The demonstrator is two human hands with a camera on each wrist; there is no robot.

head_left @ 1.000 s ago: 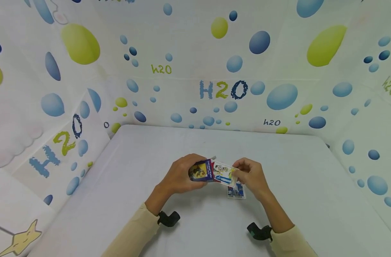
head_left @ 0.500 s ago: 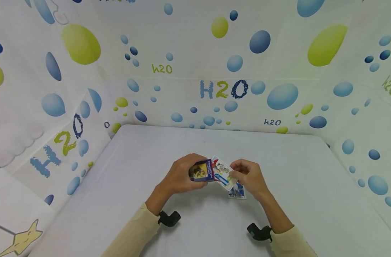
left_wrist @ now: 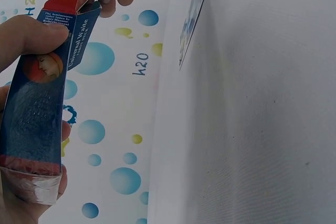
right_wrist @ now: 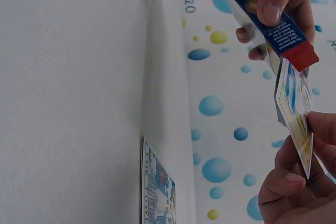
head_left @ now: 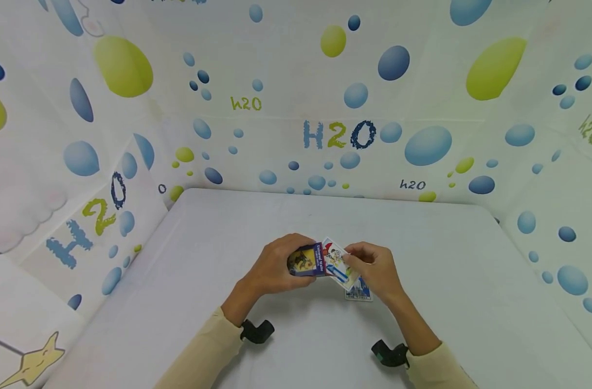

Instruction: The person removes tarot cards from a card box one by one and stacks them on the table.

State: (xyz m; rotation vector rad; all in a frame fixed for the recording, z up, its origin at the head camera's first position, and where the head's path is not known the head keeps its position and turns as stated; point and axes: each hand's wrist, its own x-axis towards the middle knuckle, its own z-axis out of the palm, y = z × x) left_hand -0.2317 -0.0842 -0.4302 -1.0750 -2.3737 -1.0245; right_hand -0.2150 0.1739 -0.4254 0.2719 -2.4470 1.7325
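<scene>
My left hand (head_left: 276, 263) grips a dark blue tarot card box (head_left: 304, 260) with its end turned to the right. In the left wrist view the thumb presses the narrow side of the box (left_wrist: 39, 103), and a red flap stands out at its open end. With thumb and fingers, my right hand (head_left: 376, 266) pinches a tarot card (head_left: 338, 263) at the box's mouth. The card is tilted, its picture facing up. Below the right hand, another tarot card (head_left: 358, 292) lies on the table; in the right wrist view this card (right_wrist: 159, 187) shows part of a title.
A white cloth covers the table (head_left: 227, 227). Behind it stands a white backdrop (head_left: 286, 65) printed with blue and green drops and H2O lettering. Black wrist cameras sit on the left wrist (head_left: 258, 331) and the right wrist (head_left: 390, 354).
The pinched card has turned from nearly in line with the box to a slant, its lower end swinging down. My right hand has shifted slightly left; my left hand keeps its grip.
</scene>
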